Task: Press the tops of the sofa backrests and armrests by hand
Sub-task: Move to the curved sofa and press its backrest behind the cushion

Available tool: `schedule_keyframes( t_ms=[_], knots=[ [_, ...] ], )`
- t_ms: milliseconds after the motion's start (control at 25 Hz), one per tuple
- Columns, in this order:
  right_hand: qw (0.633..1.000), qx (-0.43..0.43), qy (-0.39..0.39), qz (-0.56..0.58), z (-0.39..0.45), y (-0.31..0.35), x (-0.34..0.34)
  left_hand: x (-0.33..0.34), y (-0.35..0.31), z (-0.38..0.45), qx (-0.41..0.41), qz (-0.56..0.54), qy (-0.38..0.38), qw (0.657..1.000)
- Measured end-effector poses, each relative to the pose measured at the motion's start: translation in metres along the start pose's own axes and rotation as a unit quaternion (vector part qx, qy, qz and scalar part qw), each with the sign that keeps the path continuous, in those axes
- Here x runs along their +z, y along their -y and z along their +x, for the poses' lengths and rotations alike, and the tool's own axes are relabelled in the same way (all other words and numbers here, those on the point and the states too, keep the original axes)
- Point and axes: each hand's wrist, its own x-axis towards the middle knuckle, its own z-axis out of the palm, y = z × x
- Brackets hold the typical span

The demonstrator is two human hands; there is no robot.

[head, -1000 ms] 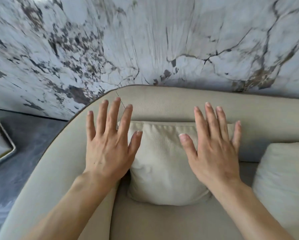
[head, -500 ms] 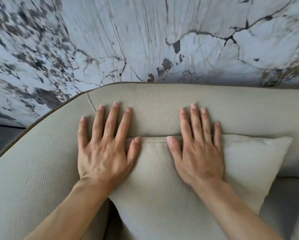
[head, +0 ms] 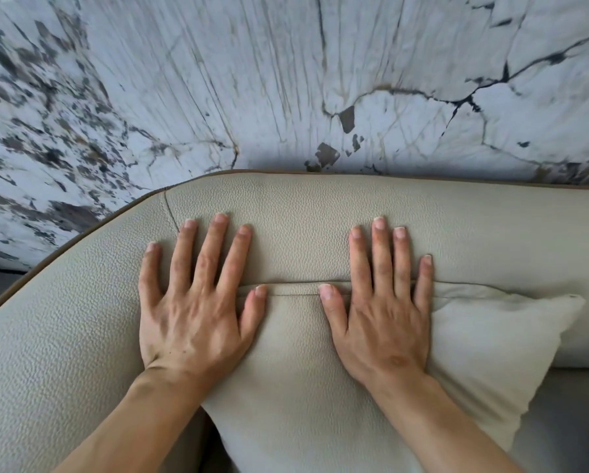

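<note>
change: left hand (head: 190, 302) and right hand (head: 381, 308) now laid flat on backrest (head: 303, 233) top, over cushion (head: 491, 343) | hands: open-palmed, nothing grasped | task: backrest pressing judged begun

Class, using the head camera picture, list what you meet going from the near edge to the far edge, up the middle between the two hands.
cushion → sofa backrest → marble wall
</note>
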Motion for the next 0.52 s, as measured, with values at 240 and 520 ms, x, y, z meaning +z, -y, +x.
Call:
schedule_keyframes(
  t_ms=[240,520],
  knots=[
    [1.0,0.014,-0.017,0.004,0.024,0.003,0.014,0.014,0.006,0.029,0.012,-0.001,-0.014,1.0],
    [1.0,0.021,0.015,0.01,0.033,0.005,0.015,0.013,0.008,0.04,0.019,-0.007,0.034,0.999]
  ],
)
